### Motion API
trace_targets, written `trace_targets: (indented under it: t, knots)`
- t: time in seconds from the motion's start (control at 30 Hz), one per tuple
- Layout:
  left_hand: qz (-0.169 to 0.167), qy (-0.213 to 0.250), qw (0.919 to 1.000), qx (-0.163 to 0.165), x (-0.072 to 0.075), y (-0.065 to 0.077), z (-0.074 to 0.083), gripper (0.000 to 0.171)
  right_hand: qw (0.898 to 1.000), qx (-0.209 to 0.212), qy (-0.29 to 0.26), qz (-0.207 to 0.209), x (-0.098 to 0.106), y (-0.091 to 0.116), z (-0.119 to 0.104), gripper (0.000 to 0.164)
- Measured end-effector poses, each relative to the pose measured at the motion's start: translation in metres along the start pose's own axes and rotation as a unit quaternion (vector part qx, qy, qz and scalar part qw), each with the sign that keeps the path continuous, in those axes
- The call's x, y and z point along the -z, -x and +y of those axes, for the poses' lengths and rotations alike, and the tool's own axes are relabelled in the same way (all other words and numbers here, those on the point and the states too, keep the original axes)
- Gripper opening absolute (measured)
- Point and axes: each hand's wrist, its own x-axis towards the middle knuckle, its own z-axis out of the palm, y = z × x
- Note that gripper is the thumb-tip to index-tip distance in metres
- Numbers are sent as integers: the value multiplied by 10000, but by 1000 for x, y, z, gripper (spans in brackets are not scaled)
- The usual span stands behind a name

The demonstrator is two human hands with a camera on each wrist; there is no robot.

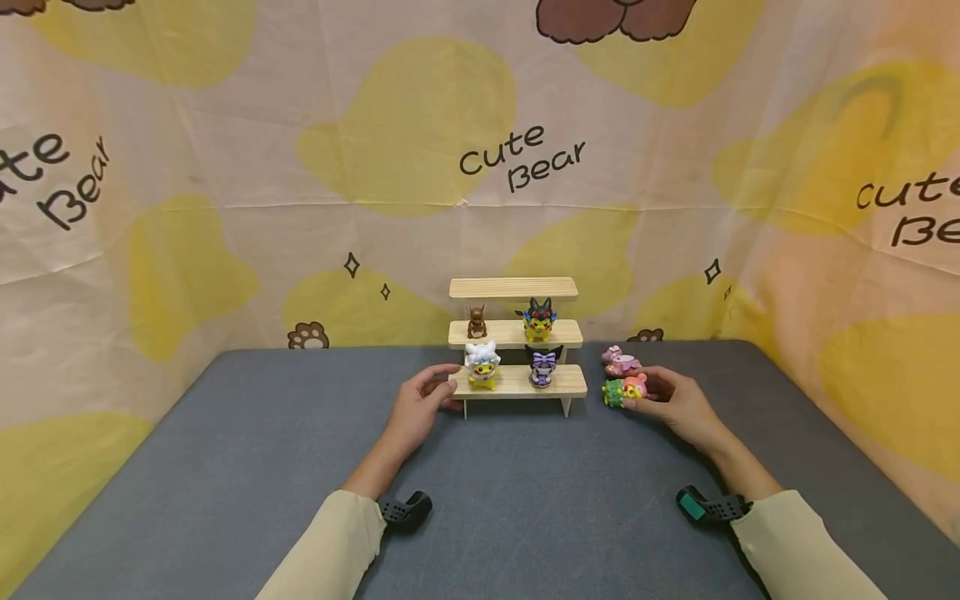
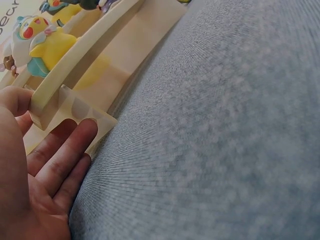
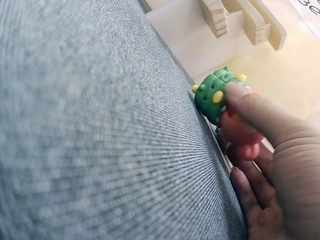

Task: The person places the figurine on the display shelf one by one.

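Observation:
A three-tier wooden display stand (image 1: 517,393) stands on the grey table. My left hand (image 1: 417,408) holds the left end of its lowest tier, with the thumb at the board's end and several fingers stretched out beside the leg (image 2: 102,122). To the right of the stand, my right hand (image 1: 678,406) pinches a small figurine (image 1: 626,390) with a pink head and a green, yellow-spotted body. The figurine lies on its side, close over the cloth. Just behind it lies a pink figurine (image 1: 619,362).
On the lowest tier stand a white-hooded yellow figurine (image 1: 482,367) and a purple-and-black one (image 1: 542,367). The middle tier bears a brown figurine (image 1: 477,322) and a dark-hooded yellow one (image 1: 538,320). A printed cloth backdrop (image 1: 405,125) rises behind the table (image 1: 300,467).

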Motion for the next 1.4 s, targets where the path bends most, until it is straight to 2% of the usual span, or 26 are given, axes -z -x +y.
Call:
trace_targets:
  t: [0.27,0.4,0.53,0.67,1.0,1.2,1.4]
  knots:
    - [32,-27,10000,50,-1,0,2,30,9982,29,-349,485,-2,0,3,56]
    - [34,-11,10000,35,0,0,2,31,9949,219,-614,767,-4,0,6,52]
    - [35,-23,10000,23,1,0,2,31,9913,509,-848,863,-5,0,6,47]
    - [52,-36,10000,11,1,0,2,31,9899,649,-964,815,-6,-1,5,47]
    - [27,-19,10000,-1,1,-1,1,31,9905,629,-1159,395,-7,0,3,48]
    - [26,-45,10000,40,0,0,2,30,9878,869,-1288,68,-7,0,2,46]
    - [25,-60,10000,59,0,1,1,29,9887,847,-1235,40,-8,1,3,45]
